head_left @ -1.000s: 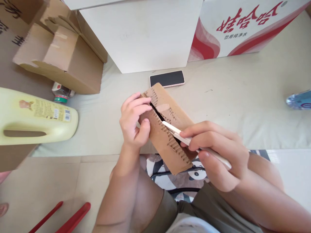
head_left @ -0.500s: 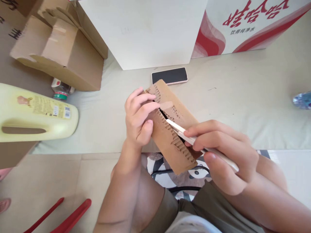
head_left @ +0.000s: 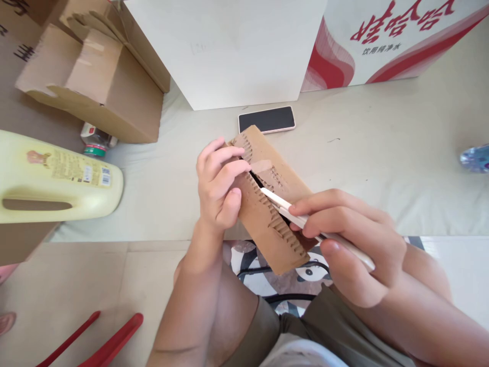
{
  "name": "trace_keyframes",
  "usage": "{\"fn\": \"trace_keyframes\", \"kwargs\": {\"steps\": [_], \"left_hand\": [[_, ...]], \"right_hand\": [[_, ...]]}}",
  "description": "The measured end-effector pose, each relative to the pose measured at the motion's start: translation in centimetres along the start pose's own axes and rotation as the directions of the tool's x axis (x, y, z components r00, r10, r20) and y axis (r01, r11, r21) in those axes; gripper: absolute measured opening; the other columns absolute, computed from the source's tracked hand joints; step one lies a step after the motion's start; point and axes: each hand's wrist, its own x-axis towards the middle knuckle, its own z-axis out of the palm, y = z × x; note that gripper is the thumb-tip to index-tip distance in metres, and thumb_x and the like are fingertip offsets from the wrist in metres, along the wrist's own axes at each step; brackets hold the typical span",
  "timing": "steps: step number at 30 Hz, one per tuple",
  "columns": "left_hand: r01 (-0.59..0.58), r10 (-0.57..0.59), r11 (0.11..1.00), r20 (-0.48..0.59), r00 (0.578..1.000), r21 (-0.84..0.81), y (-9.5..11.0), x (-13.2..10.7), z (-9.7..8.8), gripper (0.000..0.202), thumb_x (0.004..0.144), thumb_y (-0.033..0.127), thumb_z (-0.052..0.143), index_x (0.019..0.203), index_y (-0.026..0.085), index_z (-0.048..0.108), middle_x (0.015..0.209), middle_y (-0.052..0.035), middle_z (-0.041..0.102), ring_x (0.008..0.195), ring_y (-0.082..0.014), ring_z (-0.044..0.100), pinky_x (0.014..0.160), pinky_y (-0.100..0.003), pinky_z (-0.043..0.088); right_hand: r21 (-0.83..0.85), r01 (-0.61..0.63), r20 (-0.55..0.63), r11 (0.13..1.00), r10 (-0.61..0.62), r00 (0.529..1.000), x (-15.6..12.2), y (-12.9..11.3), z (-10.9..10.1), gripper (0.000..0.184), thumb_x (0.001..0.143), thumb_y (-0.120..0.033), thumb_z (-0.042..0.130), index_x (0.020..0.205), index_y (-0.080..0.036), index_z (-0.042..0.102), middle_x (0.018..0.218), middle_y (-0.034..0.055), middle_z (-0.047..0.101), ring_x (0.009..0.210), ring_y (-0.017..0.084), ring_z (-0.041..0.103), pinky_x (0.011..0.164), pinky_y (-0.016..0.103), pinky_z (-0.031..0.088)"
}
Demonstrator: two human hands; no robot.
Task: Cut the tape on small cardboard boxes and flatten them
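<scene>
A small brown cardboard box [head_left: 275,250] is held at a slant over my lap, its top torn along a dark lengthwise slit with corrugated ridges bared on both sides. My left hand [head_left: 219,181] grips the upper left part of the box, fingers curled over its top and thumb on the near side. Between the thumb and fingers of my right hand [head_left: 355,244] is a slim white tool [head_left: 280,203], its kind unclear. The tool's front end rests at the slit, pointing up and left. Part of the box's right end is hidden behind my right hand.
A black-screened phone [head_left: 267,119] lies just beyond the box. Farther back stand a white carton [head_left: 237,56] and a red-and-white carton [head_left: 382,56]. A yellow jug [head_left: 76,178], a small bottle [head_left: 94,140] and cardboard boxes [head_left: 126,97] are at left; a clear bottle [head_left: 476,158] is at right.
</scene>
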Motion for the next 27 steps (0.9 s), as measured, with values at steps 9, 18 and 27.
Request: {"fn": "trace_keyframes", "kwargs": {"steps": [9,18,27], "left_hand": [[-0.069,0.066,0.997,-0.110,0.992,-0.026,-0.28,-0.06,0.66,0.037,0.096,0.043,0.042,0.126,0.033,0.060,0.117,-0.0036,0.071,0.117,-0.0252,0.061,0.118,-0.054,0.041],[0.046,-0.043,0.999,-0.155,0.987,0.016,-0.33,-0.37,0.63,0.040,0.094,0.066,0.042,0.112,0.038,0.063,0.111,-0.0025,0.071,0.110,-0.0276,0.066,0.123,-0.060,0.038],[-0.107,0.117,0.992,-0.174,0.978,0.065,-0.18,-0.06,0.65,0.032,0.095,0.039,0.041,0.115,0.034,0.065,0.117,-0.0033,0.065,0.120,-0.0221,0.055,0.119,-0.050,0.040]], "right_hand": [[0.001,-0.006,0.010,1.000,0.006,1.000,-0.26,0.18,-0.09,0.018,0.084,-0.008,0.050,0.087,-0.020,0.062,0.094,0.0080,0.074,0.083,0.018,0.074,0.065,0.029,0.061],[-0.003,-0.012,0.021,1.000,0.012,1.000,-0.30,0.03,-0.09,0.018,0.084,-0.007,0.050,0.088,-0.021,0.061,0.095,0.0086,0.074,0.081,0.018,0.073,0.062,0.030,0.060],[0.007,-0.004,-0.002,1.000,0.004,1.000,-0.21,0.14,0.10,0.016,0.083,-0.008,0.050,0.086,-0.019,0.062,0.096,0.0097,0.074,0.078,0.016,0.072,0.060,0.028,0.059]]}}
